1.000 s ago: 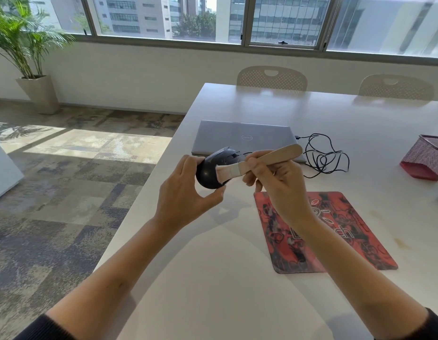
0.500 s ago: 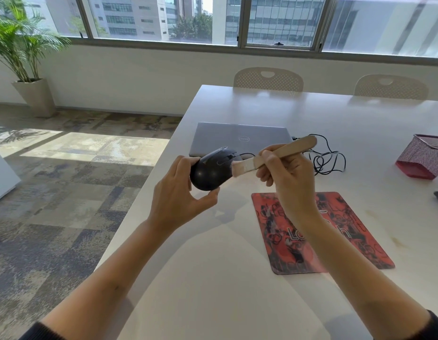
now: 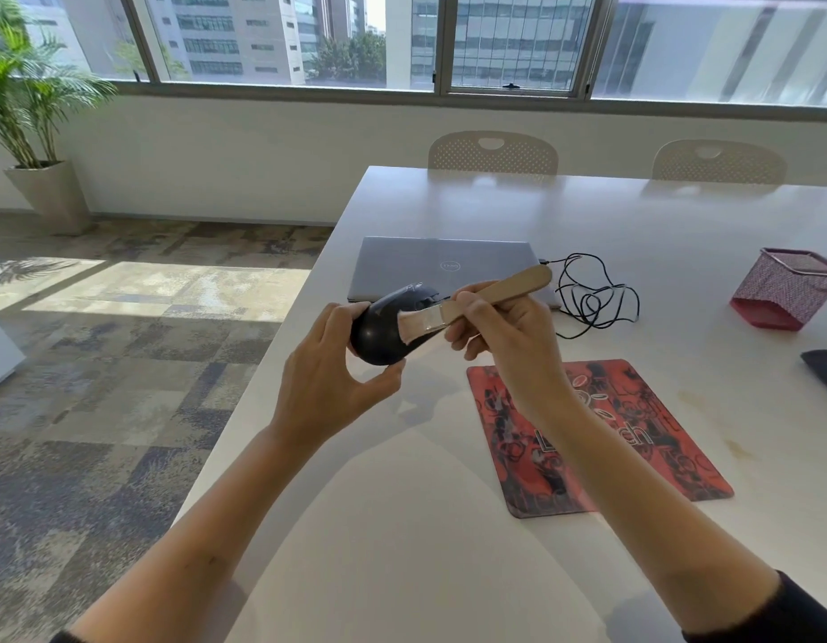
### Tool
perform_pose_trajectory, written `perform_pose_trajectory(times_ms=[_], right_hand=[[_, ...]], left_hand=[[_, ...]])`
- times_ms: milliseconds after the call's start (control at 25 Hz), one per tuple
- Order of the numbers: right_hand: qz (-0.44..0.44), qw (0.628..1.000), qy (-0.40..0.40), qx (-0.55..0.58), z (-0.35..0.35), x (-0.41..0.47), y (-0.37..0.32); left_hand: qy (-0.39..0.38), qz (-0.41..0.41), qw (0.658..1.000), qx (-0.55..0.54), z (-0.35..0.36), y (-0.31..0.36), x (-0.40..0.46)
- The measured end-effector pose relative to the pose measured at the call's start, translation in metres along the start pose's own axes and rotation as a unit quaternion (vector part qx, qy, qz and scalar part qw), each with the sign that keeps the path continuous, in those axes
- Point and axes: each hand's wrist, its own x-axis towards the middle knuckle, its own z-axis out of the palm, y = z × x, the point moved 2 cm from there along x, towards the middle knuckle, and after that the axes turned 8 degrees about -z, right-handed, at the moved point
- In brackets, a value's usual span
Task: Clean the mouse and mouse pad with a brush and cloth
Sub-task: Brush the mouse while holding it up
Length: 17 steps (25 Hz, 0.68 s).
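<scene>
Currently brushing the mouse, so the first half of the job is in hand. Going left to right: potted plant far left on the floor, well apart from everything. My left hand holds the mouse up off the surface, grip grasping it with fingers behind and thumb under the near end. The mouse hangs right over the surface's left edge, so a slip could send it to the carpet; I'd keep it inboard. My right hand has its grip clenched round the wooden handle of the brush, bristles touching the mouse's upper right side. Behind both hands lies a closed laptop, with the mouse's cable in a loose tangle just beside it.

Mouse pad lies flat to the right of my hands, partly under my right forearm, not yet brushed as far as I can judge. Next move, I judge: turn the mouse in the left grip to reach its other faces, then brush the pad. No cloth that I can name in view; a dark thing at the right border is cut off, cannot tell. Pink mesh basket stands far right. Bare surface near me and beyond the pad gives open room.
</scene>
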Motion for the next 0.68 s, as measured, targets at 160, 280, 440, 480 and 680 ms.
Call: perform_pose_trajectory(times_ms=[160, 280, 440, 480, 680], right_hand=[[0.018, 0.995, 0.100, -0.003, -0.017, 0.005, 0.003], [-0.028, 0.998, 0.052, 0.033, -0.010, 0.000, -0.002], [-0.016, 0.998, 0.025, -0.058, 0.003, -0.002, -0.002], [-0.009, 0.995, 0.062, -0.079, 0.000, 0.000, -0.003], [-0.059, 0.996, 0.023, -0.062, 0.010, 0.000, -0.012]], left_hand=[[0.003, -0.033, 0.999, -0.033, -0.001, -0.006, 0.001], [-0.004, -0.030, 0.998, -0.063, 0.001, -0.007, 0.002], [-0.016, -0.016, 0.998, -0.062, 0.002, -0.007, 0.001], [-0.017, -0.013, 0.998, -0.059, 0.001, -0.007, 0.001], [-0.009, 0.004, 0.999, -0.041, 0.000, -0.004, 0.001]])
